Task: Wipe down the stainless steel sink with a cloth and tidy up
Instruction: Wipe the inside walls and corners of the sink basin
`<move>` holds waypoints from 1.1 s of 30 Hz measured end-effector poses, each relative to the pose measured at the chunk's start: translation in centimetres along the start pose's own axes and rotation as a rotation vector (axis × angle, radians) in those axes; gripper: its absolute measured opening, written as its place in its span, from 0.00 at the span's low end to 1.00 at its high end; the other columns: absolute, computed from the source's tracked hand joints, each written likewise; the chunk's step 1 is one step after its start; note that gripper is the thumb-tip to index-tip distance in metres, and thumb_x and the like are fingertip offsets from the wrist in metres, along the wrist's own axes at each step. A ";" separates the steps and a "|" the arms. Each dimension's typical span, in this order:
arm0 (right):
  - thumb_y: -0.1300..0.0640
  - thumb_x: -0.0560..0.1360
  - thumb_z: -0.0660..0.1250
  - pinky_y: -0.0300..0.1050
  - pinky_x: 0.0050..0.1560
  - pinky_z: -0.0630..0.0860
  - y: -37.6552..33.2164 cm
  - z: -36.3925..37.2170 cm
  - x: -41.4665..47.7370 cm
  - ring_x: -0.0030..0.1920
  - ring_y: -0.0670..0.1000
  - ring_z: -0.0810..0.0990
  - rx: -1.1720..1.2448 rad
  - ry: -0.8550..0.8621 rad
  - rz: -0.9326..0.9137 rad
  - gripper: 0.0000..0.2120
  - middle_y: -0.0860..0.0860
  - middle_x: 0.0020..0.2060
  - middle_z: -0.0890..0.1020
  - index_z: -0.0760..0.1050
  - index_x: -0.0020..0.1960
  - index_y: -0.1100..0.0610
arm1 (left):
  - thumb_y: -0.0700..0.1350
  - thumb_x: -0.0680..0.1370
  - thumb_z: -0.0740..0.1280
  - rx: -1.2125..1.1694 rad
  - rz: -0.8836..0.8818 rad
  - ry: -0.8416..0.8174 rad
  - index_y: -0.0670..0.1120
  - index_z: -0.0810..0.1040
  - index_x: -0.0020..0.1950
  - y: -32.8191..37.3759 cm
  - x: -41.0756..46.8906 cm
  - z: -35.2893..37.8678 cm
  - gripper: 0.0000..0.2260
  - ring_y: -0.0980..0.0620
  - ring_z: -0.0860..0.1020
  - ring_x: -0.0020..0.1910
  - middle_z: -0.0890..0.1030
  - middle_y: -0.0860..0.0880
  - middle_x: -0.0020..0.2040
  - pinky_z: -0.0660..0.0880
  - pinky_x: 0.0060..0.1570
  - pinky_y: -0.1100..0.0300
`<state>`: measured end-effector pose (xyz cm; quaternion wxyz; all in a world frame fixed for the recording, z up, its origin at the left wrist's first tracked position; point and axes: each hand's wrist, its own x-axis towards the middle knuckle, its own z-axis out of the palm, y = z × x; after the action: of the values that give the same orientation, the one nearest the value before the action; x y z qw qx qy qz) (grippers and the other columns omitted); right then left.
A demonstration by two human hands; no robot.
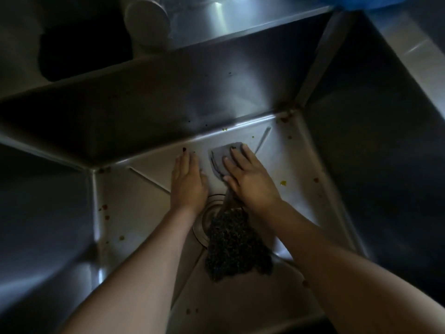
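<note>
I look down into a deep stainless steel sink [134, 208]. On its floor near the back wall lies a folded grey cloth [220, 157]. My right hand [248, 177] presses flat on the cloth with straight fingers. Just left of it, my left hand [186, 182] rests flat on the bare sink floor, fingers straight, holding nothing. Behind the hands, a dark speckled cloth or scrubber [236, 247] lies over the round drain [204, 222] and partly hides it.
Small food scraps dot the sink floor, at the left edge [104, 208], the back right corner [285, 119] and a yellow bit [283, 182] on the right. A pale cylindrical container [147, 18] stands on the back ledge. Steep steel walls enclose all sides.
</note>
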<state>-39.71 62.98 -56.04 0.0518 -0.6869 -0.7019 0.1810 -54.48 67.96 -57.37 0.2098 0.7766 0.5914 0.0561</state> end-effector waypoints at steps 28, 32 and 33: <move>0.51 0.80 0.51 0.52 0.73 0.46 1.4 0.9 5.6 0.75 0.58 0.50 -0.085 0.099 -0.005 0.24 0.59 0.75 0.57 0.58 0.74 0.58 | 0.43 0.78 0.56 0.198 0.087 0.063 0.42 0.60 0.73 -0.3 1.3 2.7 0.23 0.43 0.54 0.74 0.56 0.40 0.75 0.51 0.70 0.52; 0.51 0.81 0.52 0.52 0.74 0.49 2.9 0.6 4.5 0.75 0.59 0.50 -0.090 0.106 0.068 0.24 0.59 0.75 0.57 0.57 0.74 0.58 | 0.46 0.78 0.52 0.189 0.083 0.079 0.42 0.60 0.73 -0.2 1.2 2.7 0.23 0.44 0.53 0.74 0.57 0.41 0.75 0.49 0.70 0.54; 0.52 0.81 0.52 0.52 0.74 0.49 3.2 0.6 4.0 0.76 0.58 0.50 -0.066 0.127 0.125 0.24 0.59 0.74 0.57 0.58 0.74 0.59 | 0.47 0.78 0.51 0.189 0.081 0.081 0.42 0.60 0.73 -0.1 1.3 2.7 0.24 0.44 0.53 0.74 0.57 0.41 0.75 0.49 0.70 0.54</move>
<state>-37.09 66.74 -58.29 0.0621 -0.7408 -0.6586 0.1166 -53.33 68.49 -60.03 0.1089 0.8131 0.5704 0.0397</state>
